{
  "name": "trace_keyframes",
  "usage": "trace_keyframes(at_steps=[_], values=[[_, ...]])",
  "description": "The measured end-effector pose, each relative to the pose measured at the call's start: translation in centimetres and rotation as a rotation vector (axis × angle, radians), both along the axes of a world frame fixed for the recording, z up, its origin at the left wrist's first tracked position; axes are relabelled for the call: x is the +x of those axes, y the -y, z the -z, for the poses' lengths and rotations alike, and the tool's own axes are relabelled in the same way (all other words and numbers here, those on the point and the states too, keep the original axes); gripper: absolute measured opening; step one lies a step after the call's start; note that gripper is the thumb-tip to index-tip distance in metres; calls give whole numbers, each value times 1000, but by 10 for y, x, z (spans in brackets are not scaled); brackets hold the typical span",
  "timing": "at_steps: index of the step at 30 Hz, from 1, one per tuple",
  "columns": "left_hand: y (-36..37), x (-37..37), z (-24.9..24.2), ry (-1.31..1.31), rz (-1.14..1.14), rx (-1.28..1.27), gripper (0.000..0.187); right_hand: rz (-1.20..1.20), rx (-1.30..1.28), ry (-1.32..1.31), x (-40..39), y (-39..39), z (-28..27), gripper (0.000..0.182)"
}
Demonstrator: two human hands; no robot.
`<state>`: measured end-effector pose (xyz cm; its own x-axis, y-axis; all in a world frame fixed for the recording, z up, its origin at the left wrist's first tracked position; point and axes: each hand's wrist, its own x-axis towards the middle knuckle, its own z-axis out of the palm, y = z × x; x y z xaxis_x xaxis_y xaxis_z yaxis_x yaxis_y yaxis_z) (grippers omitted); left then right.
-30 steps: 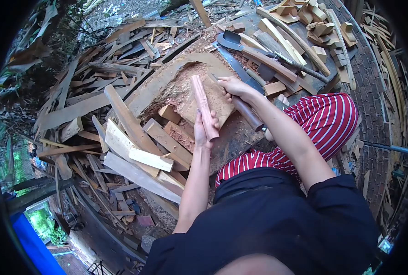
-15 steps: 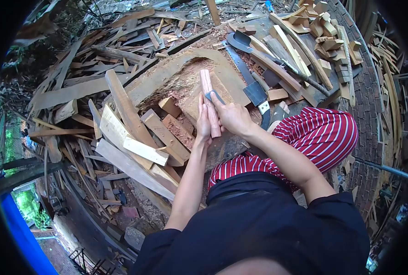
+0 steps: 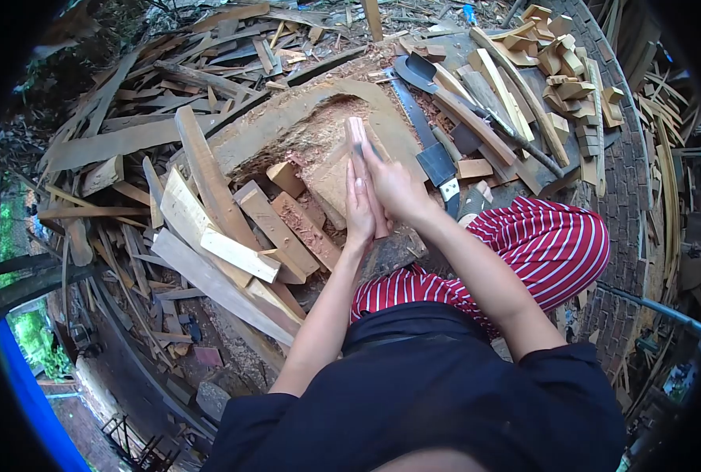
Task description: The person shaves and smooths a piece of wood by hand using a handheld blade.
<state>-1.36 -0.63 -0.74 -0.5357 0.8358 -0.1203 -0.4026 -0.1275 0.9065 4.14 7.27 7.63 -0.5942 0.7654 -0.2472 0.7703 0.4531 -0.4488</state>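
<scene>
A reddish length of wood (image 3: 355, 132) points away from me over the wooden work block. My left hand (image 3: 359, 206) lies along its left side, thumb and fingers closed against it. My right hand (image 3: 397, 191) is closed over its right side and presses a thin dark strip (image 3: 375, 149) on the upper part of the wood. The strip is mostly hidden by the fingers, so its kind cannot be told. Under both hands is the work block (image 3: 401, 130), with a rough hollow and wood chips.
Right of the block lie a handsaw (image 3: 409, 110), a dark broad-bladed tool (image 3: 437, 167) with a pale-collared handle, and a curved-headed tool (image 3: 418, 72). Cut blocks (image 3: 563, 67) are heaped at the upper right. Offcut boards (image 3: 209, 173) crowd the left, near my striped trouser leg (image 3: 547, 244).
My right hand and the dark strip have moved up along the wood, toward its far end. My left hand still holds the wood, which has tilted slightly.
</scene>
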Motion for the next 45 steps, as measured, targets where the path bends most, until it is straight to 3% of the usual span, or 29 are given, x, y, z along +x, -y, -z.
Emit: trace_keyframes(at_steps=[2,4,9,12,15,16,20,24,26,28,29,30,33,34,36,38,41,45], values=[[7,-8,-37,251,234,-277,53,23,-2,-22,-11,-27,9,48],[8,-7,-37,256,226,-272,53,42,38,-52,-17,-41,22,45],[3,-2,-22,149,183,-188,53,-13,-38,89,12,22,-18,56],[2,-6,-41,141,236,-277,52,-8,-200,-21,0,-6,-16,58],[-6,-7,-29,242,174,-164,52,-37,-27,-6,-10,-7,8,61],[-8,-7,-27,186,138,-170,52,-31,75,-12,-13,-10,11,61],[2,-13,-23,87,129,-270,52,-86,6,86,1,16,-15,62],[-5,-9,-32,5,216,-375,52,9,127,6,-17,-36,27,59],[-4,-8,-45,111,129,-354,53,13,144,-66,-20,-44,36,61],[-4,-11,-27,-34,206,-382,52,-15,89,-20,-8,-20,10,62],[-10,0,7,-303,-22,-282,51,5,54,1,-3,-5,2,61],[-13,-1,10,-298,-20,-285,51,-30,59,42,5,9,-3,60],[-8,0,2,-604,-31,-374,51,-73,85,77,4,3,4,59],[-7,0,-10,-600,-31,-369,51,-52,124,56,-6,-18,15,59],[-6,-5,-48,-70,187,-560,51,-46,174,30,-14,-35,23,58],[-7,-7,-49,-64,179,-569,52,2,137,-21,-20,-39,24,59],[-10,0,-18,-516,-54,-349,52,-87,118,61,2,4,-5,61],[-4,3,-13,-383,55,-443,52,-73,105,80,-8,-14,7,60]])
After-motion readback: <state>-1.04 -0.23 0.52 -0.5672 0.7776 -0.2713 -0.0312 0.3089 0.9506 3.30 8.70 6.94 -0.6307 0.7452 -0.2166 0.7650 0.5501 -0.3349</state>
